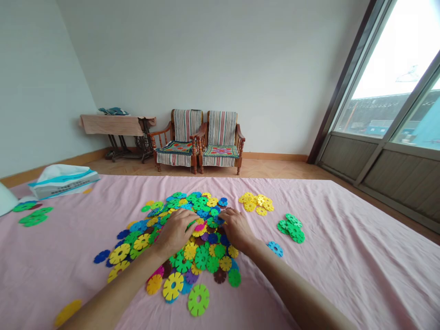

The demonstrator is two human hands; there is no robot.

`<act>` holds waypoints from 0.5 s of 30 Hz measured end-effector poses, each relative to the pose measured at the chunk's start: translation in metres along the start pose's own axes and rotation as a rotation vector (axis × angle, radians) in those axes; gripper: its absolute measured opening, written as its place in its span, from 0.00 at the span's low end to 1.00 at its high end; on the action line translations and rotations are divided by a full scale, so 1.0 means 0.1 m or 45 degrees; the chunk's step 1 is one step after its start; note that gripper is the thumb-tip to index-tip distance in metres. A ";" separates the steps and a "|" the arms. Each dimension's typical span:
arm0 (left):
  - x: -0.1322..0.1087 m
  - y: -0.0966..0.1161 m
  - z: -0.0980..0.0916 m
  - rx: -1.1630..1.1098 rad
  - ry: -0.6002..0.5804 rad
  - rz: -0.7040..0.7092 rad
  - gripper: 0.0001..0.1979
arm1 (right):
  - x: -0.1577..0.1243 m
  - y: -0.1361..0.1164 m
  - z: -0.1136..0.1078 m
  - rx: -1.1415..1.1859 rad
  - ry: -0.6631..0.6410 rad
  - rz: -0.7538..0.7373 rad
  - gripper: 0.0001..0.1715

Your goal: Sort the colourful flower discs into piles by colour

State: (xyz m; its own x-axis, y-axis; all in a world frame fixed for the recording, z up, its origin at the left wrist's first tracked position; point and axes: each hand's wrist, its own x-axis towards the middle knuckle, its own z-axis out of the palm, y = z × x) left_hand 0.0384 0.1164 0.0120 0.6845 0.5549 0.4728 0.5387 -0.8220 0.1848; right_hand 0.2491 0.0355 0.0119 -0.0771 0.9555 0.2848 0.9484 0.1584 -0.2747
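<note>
1. Nearest the camera lie the person's bare left forearm [113, 293] and right forearm [292, 288], reaching forward across a pink bedsheet [343, 261].
2. The left hand [175, 231] is curled over the pile, its fingers pressed down among the discs. It looks partly closed, but I cannot tell whether it has hold of any.
3. The right hand [237, 229] is half open, with its fingers spread on the far side of the pile. No grip shows, but its fingertips [223, 213] are among the discs, so I cannot be sure.
4. A heap of plastic snowflake discs [202, 256] lies under and between both hands, mixed in colour and overlapping.
5. Beyond the right hand sits a yellow disc group [256, 203]. To its right are a green disc group [290, 228] and, just off the wrist, a lone blue disc [275, 249].
6. Far left of the left hand lies another green disc group [33, 216].
7. Overlapping discs this thin are best lifted by one exposed edge with the fingertips, so neighbours stay put.
</note>
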 end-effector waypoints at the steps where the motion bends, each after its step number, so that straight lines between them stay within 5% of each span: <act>1: 0.00 0.01 -0.01 0.000 -0.002 0.002 0.10 | -0.01 0.00 0.01 -0.006 0.017 0.000 0.13; 9: 0.00 0.03 -0.02 0.002 0.011 0.005 0.10 | -0.13 0.24 -0.24 0.144 0.310 0.211 0.16; 15: 0.00 0.03 -0.01 0.027 0.012 0.008 0.10 | -0.45 0.73 -0.65 0.411 0.056 0.434 0.16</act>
State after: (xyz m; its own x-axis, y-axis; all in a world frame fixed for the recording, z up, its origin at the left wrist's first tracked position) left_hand 0.0392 0.1141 0.0138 0.6832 0.5484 0.4822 0.5448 -0.8225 0.1635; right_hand 0.3415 -0.0125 0.0385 0.2417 0.9562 0.1652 0.7726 -0.0867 -0.6290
